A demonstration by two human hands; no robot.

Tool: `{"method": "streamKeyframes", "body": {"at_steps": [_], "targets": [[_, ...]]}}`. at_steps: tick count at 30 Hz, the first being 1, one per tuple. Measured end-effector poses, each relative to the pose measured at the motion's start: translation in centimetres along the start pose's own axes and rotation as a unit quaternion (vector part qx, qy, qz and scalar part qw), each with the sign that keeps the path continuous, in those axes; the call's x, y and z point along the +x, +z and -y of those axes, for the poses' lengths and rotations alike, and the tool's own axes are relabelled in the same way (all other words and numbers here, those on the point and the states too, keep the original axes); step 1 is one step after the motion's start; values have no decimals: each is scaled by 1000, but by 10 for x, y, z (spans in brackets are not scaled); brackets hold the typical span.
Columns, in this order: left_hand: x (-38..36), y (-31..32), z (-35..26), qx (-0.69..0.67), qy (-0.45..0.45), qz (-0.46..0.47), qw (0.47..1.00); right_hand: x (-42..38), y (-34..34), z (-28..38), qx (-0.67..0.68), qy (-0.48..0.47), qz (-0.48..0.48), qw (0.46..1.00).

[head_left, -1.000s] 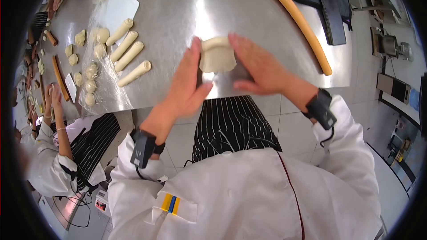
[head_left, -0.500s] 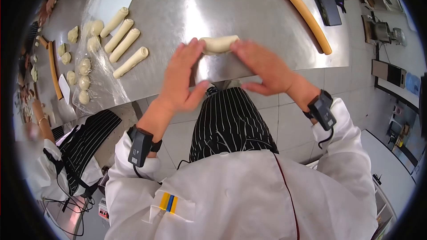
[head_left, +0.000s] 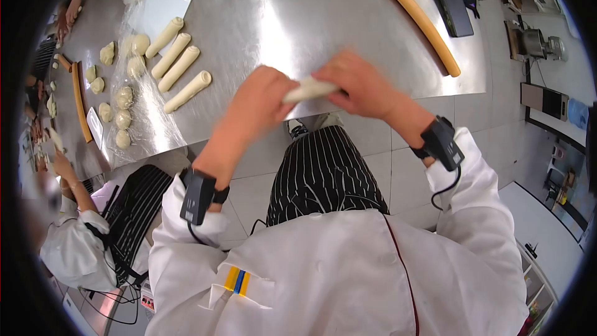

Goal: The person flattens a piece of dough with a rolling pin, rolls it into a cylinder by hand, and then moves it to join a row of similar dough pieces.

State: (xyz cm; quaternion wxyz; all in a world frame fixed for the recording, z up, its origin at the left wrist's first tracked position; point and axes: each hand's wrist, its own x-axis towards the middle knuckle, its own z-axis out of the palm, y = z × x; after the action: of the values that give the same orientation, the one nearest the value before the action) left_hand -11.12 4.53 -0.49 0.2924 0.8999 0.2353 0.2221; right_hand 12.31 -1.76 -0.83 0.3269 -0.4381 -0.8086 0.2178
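A short roll of pale dough (head_left: 309, 91) is held between my two hands near the front edge of the steel table. My left hand (head_left: 263, 96) has its fingers curled round the dough's left end. Round the right end my right hand (head_left: 354, 84) is closed, slightly blurred by motion. To the left, several rolled dough sticks (head_left: 188, 92) lie side by side, the upper ones reaching onto a white plastic scraper (head_left: 163, 9). Beside them, round dough balls (head_left: 124, 117) rest under clear plastic film (head_left: 152, 124).
A long wooden rolling pin (head_left: 416, 15) lies across the steel table (head_left: 249, 0) at the right, beside a dark phone (head_left: 452, 3). Another rolling pin (head_left: 80, 102) and loose dough pieces (head_left: 107, 54) are at the left. A person in white (head_left: 74, 242) stands at the lower left.
Both hands have gone from open, at the dough's ends, to closed round it. The dough has moved toward the table's front edge. The person at the left has shifted.
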Motion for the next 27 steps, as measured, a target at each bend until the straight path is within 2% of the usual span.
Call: {"method": "streamKeyframes", "body": {"at_steps": [1,3,4,5,6,7,9,10,11,12,13,15,17,18,19,21,22,23,25,26,27], "targets": [[8,-5,0,4,-1,-2,1000,1,-2,0,29,-13,4,999],[23,-16,1,85,-24,-93,992,24,-3,-17,23,-23,-28,999],[39,-20,18,76,-41,-110,990,42,-7,-32,-4,-24,-50,998],[36,-21,23,80,-42,-110,990,55,-11,-46,-31,-24,-73,997],[32,-19,30,105,-48,-73,991,53,-8,-64,-76,-48,-26,996],[39,-25,33,133,-52,-40,989,52,-19,-62,-77,-58,-30,995],[42,-39,21,185,-62,-39,980,26,-40,-46,13,19,-132,991],[55,-41,16,195,-91,-102,971,13,-47,-45,4,87,-157,984],[64,-37,11,203,-122,-161,958,7,-48,-46,8,92,-156,983],[73,-26,6,203,-126,-158,958,6,-50,-47,-16,128,-186,974],[83,-10,-2,225,-140,-71,962,5,-53,-48,-37,161,-214,963],[100,19,-6,263,-163,109,945,-7,-65,-44,-55,162,-210,963],[39,46,-47,222,-167,22,960,-17,-67,-47,-77,173,-211,959],[31,49,-57,230,-176,39,956,-20,-64,-44,-63,165,-186,966],[47,47,-53,230,-187,45,954,-21,-60,-42,-46,153,-158,974],[98,38,-17,353,-178,40,917,-11,-50,-45,-30,137,-136,981],[112,36,-4,357,-181,9,916,-7,-48,-48,-27,122,-122,985],[102,39,-17,362,-182,7,914,-10,-49,-51,-25,117,-124,985],[47,61,-67,232,-222,-8,947,-20,-56,-60,82,135,-172,972],[16,75,-91,206,-260,4,943,-27,-61,-60,82,138,-145,976],[39,71,-77,209,-262,2,942,-33,-66,-60,84,135,-145,977]]}}
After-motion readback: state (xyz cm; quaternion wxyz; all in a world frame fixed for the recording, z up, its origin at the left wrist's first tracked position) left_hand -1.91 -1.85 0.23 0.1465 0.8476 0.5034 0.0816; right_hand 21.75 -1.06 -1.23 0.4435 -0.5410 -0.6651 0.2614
